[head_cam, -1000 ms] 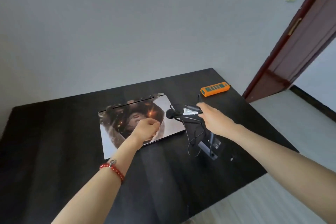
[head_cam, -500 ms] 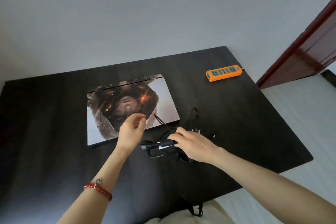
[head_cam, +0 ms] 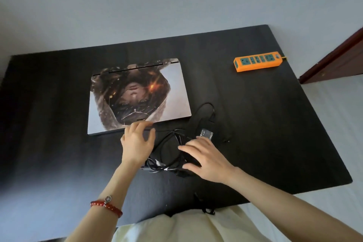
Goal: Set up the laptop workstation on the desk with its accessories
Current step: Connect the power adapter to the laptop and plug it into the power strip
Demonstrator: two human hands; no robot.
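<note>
A closed laptop (head_cam: pixel 137 96) with a printed picture on its lid lies flat on the black desk (head_cam: pixel 275 124). Just in front of its right corner sits a black power adapter (head_cam: pixel 206 133) with a tangle of black cable (head_cam: pixel 169 151). My left hand (head_cam: pixel 137 141) hovers with spread fingers over the laptop's front edge and the left side of the cable. My right hand (head_cam: pixel 206 157) rests open on the cable bundle beside the adapter, fingers spread and not closed around it.
An orange power strip (head_cam: pixel 258 61) with green sockets lies at the desk's far right. A dark red door frame (head_cam: pixel 334 61) stands to the right. The wall runs behind the desk. A black strap (head_cam: pixel 206 208) hangs over the near edge.
The cable bundle, lifted in my right hand a second ago, now lies on the desk. My right hand has released it and spread flat. My left fist has opened.
</note>
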